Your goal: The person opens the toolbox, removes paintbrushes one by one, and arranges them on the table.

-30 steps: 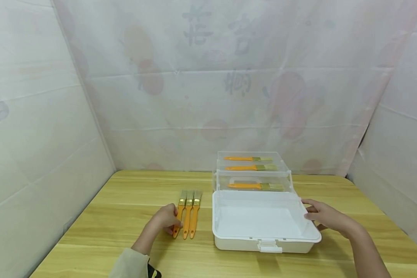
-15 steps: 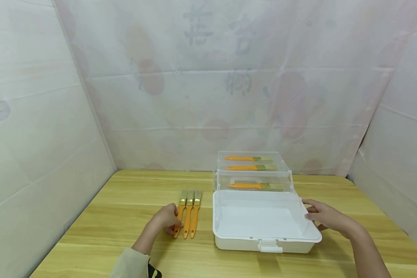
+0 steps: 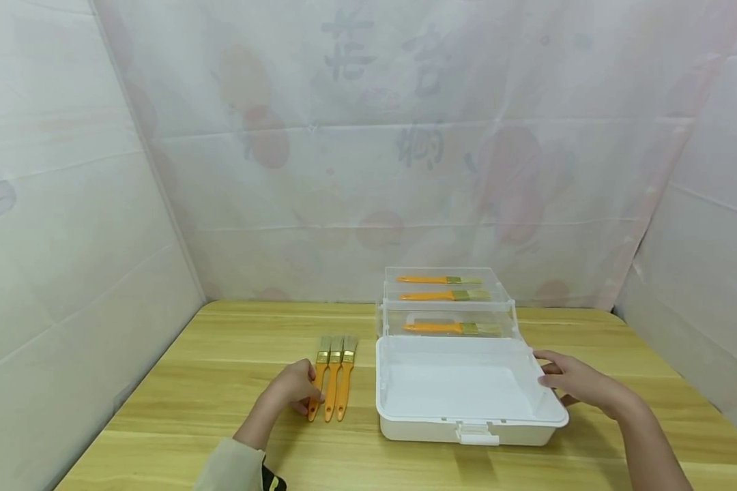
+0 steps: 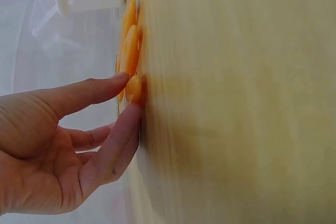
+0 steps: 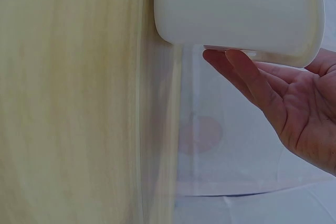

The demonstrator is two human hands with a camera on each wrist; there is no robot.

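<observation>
Down at lower centre of the head view, the left hand rests on the worktop with its fingertips touching the handle end of the nearest of three orange-handled brushes. Its grip is loose: the fingers are nearly straight and wrap around nothing. The brushes lie side by side just right of that hand, their long axes running away from the person, bristles at the far end. They sit between the left hand and the white storage box, so the left hand is far nearer to them than the right. The right hand lies with straight fingers against the box's right end, steadying it without clasping. Three more brushes lie in the box's raised clear trays at the back. Compared with the earlier frames, almost nothing differs: both hands keep their places, and the brushes have not shifted.
</observation>
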